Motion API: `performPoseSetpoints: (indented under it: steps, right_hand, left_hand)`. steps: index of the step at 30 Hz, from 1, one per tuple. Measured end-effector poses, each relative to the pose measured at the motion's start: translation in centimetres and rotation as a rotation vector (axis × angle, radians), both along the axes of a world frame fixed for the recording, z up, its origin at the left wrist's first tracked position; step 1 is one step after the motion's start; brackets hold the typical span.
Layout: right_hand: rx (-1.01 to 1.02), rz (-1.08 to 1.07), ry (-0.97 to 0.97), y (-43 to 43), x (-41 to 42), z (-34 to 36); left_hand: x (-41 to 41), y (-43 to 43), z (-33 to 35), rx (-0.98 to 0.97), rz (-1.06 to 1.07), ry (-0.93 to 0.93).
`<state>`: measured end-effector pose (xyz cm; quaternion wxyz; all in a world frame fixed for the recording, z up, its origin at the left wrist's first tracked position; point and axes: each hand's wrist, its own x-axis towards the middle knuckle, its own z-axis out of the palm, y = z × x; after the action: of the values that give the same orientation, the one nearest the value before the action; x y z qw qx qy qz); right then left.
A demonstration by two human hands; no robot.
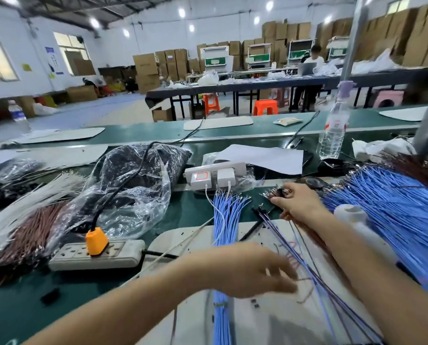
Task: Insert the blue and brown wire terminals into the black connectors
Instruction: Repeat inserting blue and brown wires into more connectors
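Curling its thumb and fingers round a loose sheaf of thin blue and dark wires (315,272), the right hand (297,205) sits right of centre. The sheaf fans from under its palm toward the lower right corner. A few small black connectors (255,209) sit on wire ends just left of that hand, and its fingertips lie against a heap of metal-tipped brown wire terminals (274,194). The left hand (255,270), low in the centre and blurred, has its fingers spread and relaxed and holds nothing. It hovers over the pale grey work mat (262,324), well apart from the right hand; whether its fingertips touch the sheaf cannot be told. A tied bundle of light-blue wires (224,220) runs up the middle from the bottom edge, and a broad fan of blue wires (394,207) fills the right side. Brown wires (26,235) lie at the left edge beside a clear plastic bag of black parts (138,170). A bright orange plug (96,241) stands in a grey power strip (71,257) at lower left. The clear plastic water bottle (332,135) at upper right (lilac cap) bears a white label with red marks too small to read. The wall posters (50,58) at upper left are also unreadable.
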<state>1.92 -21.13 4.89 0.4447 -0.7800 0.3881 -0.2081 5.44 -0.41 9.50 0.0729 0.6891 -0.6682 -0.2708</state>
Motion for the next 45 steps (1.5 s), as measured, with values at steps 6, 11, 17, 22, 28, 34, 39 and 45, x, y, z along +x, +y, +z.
performPoseSetpoints:
  steps: [6,11,17,22,28,34,39,45]
  right_hand:
    - [-0.339,0.049,-0.004,4.1,4.2,-3.0]
    - [-0.299,-0.047,-0.217,6.0,4.5,-5.8]
    - [-0.068,0.156,-0.271,5.8,3.7,-6.1]
    - [0.096,0.275,-0.247,5.9,3.2,-5.4]
    - [-0.249,0.334,-0.035,7.1,3.3,-5.4]
    - [-0.309,0.369,-0.019,7.1,3.2,-5.6]
    - [-0.315,0.349,-0.038,7.3,3.2,-5.7]
    - [-0.306,0.357,-0.042,7.3,3.1,-5.6]
  left_hand:
    - [6.1,-2.7,-3.5,-0.025,0.522,-0.33]
    - [6.4,-3.7,-4.9,-0.059,0.659,-0.29]
    - [7.8,-3.2,-5.0,-0.108,0.736,-0.148]
    - [8.9,-2.9,-4.7,0.009,0.709,-0.262]
    - [7.9,-3.2,-5.6,0.009,0.707,-0.374]
    - [8.0,-2.9,-5.8,-0.074,0.722,-0.355]
    - [8.2,-3.2,-5.9,-0.071,0.697,-0.367]
    - [8.6,-2.6,-6.5,-0.099,0.77,-0.128]
